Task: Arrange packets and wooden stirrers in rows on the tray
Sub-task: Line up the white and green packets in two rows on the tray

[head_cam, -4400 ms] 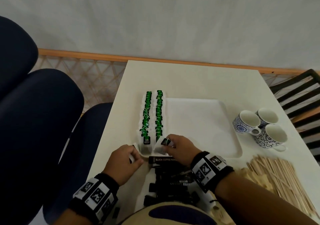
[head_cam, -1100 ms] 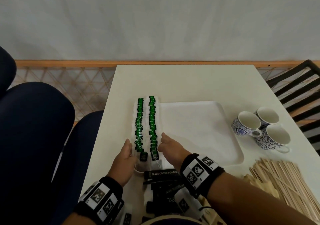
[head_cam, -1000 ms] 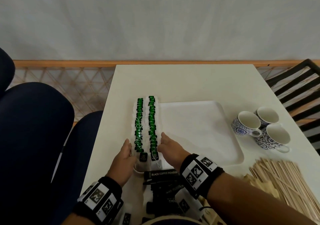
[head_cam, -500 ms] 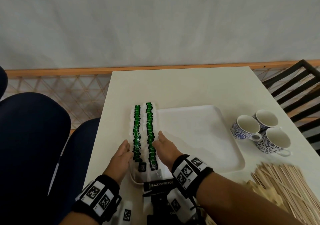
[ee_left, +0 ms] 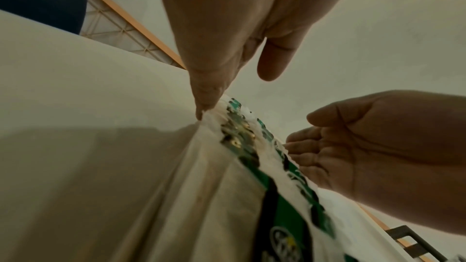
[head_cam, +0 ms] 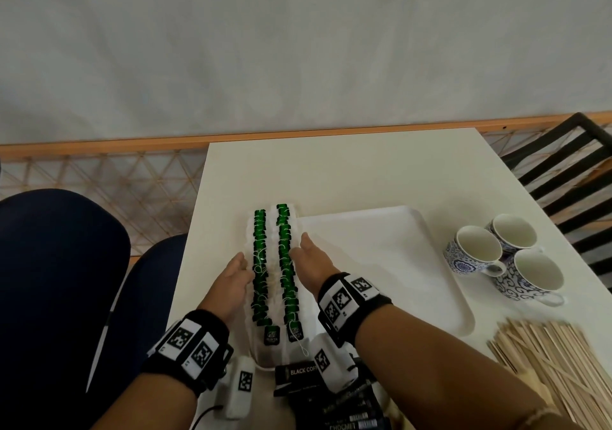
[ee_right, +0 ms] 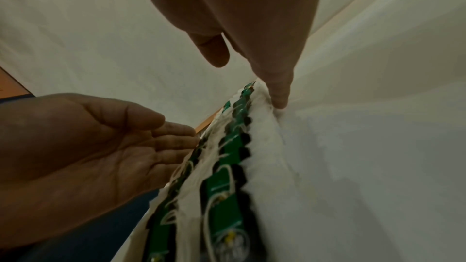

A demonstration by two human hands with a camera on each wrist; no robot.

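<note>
Item: 2 rows of green-tagged tea packets (head_cam: 273, 264), laid along the left edge of the white tray (head_cam: 381, 264). Left hand (head_cam: 231, 279) and right hand (head_cam: 309, 264) were flat, fingers straight, pressed against the rows' outer sides. Risk: uneven squeezing could buckle the overlapped packets or push them over the rim. Black coffee packets (head_cam: 299, 371) and wooden stirrers (head_cam: 546, 363) lay off-tray.

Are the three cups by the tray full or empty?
Empty. The head view looks down into all three cups beside the tray; each shows a bare white interior.
</note>
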